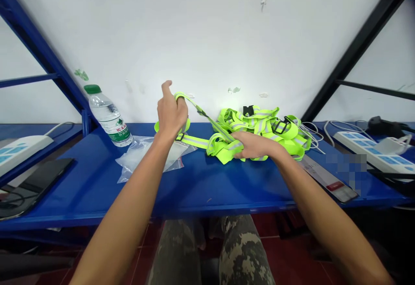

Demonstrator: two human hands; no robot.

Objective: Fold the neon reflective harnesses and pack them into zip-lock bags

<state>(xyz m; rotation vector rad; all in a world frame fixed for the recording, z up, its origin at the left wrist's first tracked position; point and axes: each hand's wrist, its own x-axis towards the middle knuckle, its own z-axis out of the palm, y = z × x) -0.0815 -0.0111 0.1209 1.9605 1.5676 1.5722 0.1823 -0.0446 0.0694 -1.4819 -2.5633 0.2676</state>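
Left hand raised above a blue steel shelf, fingers curled shut around a loop of neon-yellow reflective strap, index finger partly lifted. Strap running from that grip down into a tangled heap of reflective webbing in the middle of the shelf, with black plastic buckles among the folds. Right hand on top of the heap, fingers lying across the webbing, pressing rather than clenched, though any pinch beneath them is hard to make out. Just left of the heap, a clear zip bag lying flat, its contents uncertain through the glare. Behind it, a plastic water bottle with a green cap, mostly full. White power strips on the shelf to the right.
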